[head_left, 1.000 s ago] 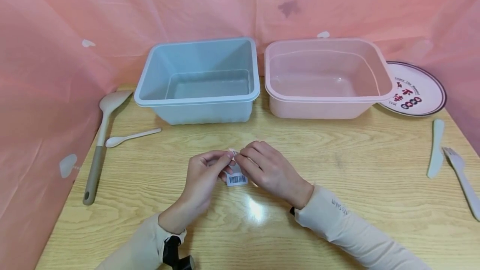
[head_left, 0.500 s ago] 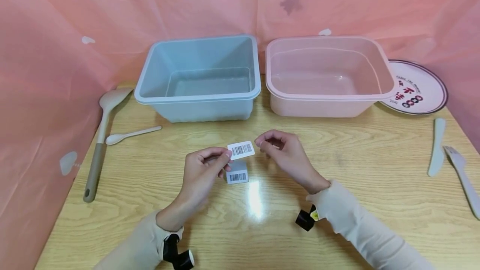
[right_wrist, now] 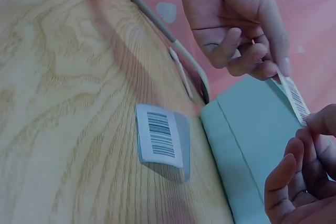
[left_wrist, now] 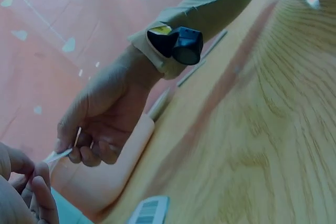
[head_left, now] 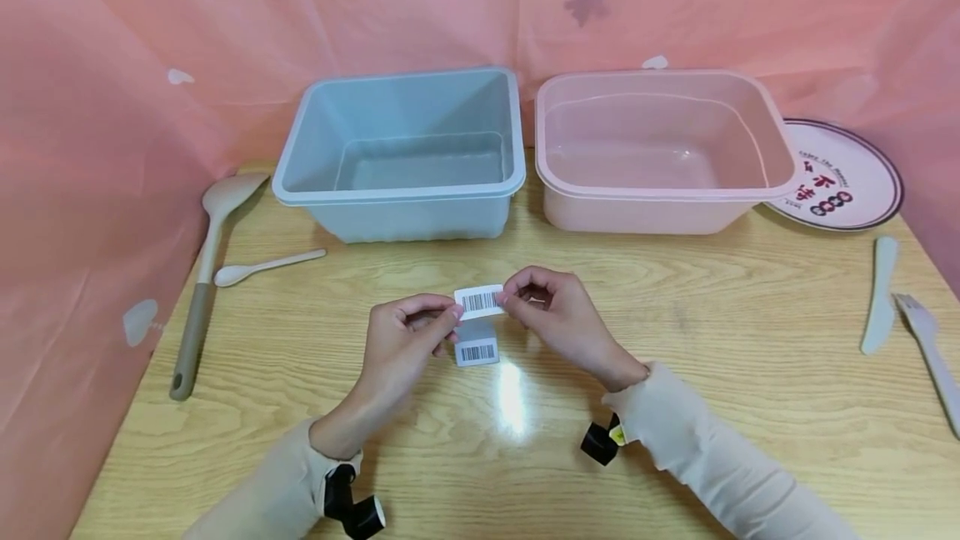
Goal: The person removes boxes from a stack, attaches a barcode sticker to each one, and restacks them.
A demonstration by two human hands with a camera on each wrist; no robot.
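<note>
Two hands hold one barcode label above the worktop, a second label lying beneath it.

The left hand (head_left: pixel 401 348) pinches the left end of the barcode label (head_left: pixel 479 302) between thumb and curled fingers (right_wrist: pixel 273 69); the right hand (head_left: pixel 561 319) pinches its right end the same way, both sets of fingers clamped on the strip, which hangs just above the worktop (head_left: pixel 675 407) at its middle; its far corners are covered by fingertips; the second label (head_left: pixel 477 352) lies flat just nearer, partly hidden by the left thumb in the head view, its digits too small to read; the blue tub (head_left: pixel 405 161) and pink tub (head_left: pixel 660 152) stand side by side at the far edge; the plate (head_left: pixel 847 177) at far right sits partly behind the pink tub; the fork (head_left: pixel 930 357) is cut off by the right border.
</note>
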